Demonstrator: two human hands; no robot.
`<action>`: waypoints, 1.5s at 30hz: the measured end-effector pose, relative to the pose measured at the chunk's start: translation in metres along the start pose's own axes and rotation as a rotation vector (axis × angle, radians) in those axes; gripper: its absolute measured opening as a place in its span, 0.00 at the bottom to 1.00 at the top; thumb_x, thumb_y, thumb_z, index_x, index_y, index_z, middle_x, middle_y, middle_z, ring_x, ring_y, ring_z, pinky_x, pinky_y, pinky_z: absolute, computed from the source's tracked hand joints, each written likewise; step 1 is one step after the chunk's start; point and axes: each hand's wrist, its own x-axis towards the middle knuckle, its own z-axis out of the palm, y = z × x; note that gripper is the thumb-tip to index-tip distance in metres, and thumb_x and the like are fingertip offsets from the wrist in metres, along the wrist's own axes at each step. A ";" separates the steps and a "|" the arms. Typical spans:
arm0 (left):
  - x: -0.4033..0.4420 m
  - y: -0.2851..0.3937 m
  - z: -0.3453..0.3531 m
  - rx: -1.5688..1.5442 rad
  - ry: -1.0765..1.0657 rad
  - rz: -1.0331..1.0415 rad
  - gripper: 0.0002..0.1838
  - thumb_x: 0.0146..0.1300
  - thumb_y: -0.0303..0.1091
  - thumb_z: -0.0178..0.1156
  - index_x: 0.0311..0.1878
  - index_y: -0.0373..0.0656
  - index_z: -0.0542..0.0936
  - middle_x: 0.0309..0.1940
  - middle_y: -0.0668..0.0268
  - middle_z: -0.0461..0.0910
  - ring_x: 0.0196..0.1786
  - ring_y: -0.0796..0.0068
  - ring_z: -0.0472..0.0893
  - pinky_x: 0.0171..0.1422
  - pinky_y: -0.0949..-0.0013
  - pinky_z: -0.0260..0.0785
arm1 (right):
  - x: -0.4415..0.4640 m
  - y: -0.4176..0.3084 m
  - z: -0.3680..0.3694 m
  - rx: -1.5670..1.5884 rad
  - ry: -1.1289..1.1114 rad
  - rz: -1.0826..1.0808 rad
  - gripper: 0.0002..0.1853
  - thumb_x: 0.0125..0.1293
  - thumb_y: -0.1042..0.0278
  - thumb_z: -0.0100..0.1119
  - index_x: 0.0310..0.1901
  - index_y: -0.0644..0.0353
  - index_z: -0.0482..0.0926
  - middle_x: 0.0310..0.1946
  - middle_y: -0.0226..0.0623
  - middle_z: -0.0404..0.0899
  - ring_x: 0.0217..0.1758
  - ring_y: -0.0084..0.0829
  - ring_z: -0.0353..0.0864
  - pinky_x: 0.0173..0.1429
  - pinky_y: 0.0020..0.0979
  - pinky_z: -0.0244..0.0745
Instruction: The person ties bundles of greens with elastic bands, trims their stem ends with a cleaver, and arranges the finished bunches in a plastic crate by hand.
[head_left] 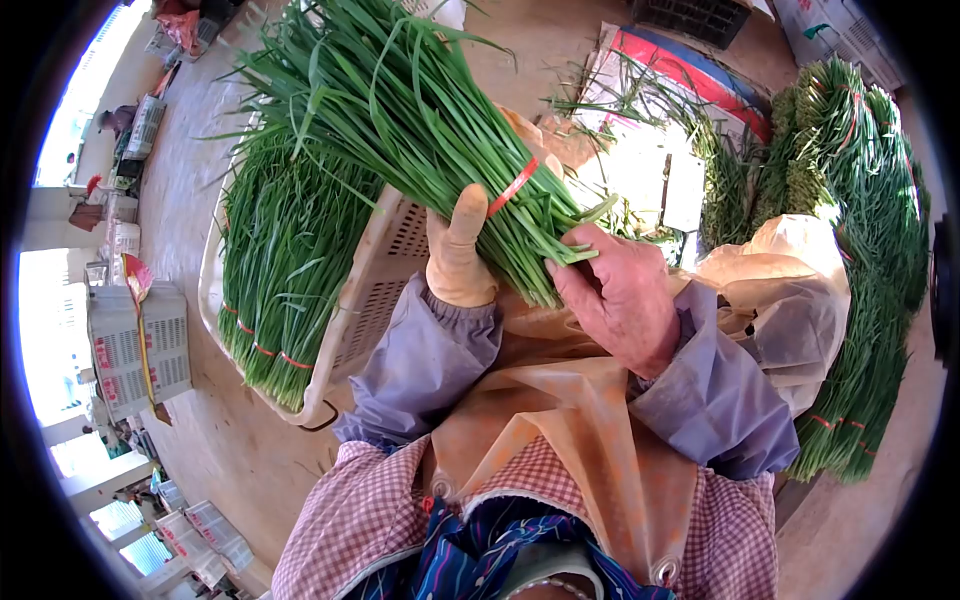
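While a bunch of greens (420,140) was held up in front of the apron (570,400), its long axis was slanted, w/ leaf tips pointed to upper L of view & cut ends to lower R. Stalks were gripped by the L hand (462,262), thumb laid over them just leafward of the red band (513,187), other fingers mostly hidden. Cut ends were pinched btwn R hand (625,292) thumb & forefinger.

Lilac sleeves (715,415) (creased), orange apron (575,405)
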 end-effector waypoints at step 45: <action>-0.006 0.010 -0.008 -0.030 0.049 -0.051 0.35 0.54 0.44 0.77 0.62 0.39 0.74 0.51 0.63 0.81 0.51 0.68 0.82 0.59 0.65 0.75 | -0.006 0.006 0.003 -0.419 -0.049 -0.205 0.07 0.59 0.68 0.64 0.34 0.55 0.75 0.31 0.36 0.74 0.38 0.40 0.77 0.42 0.43 0.72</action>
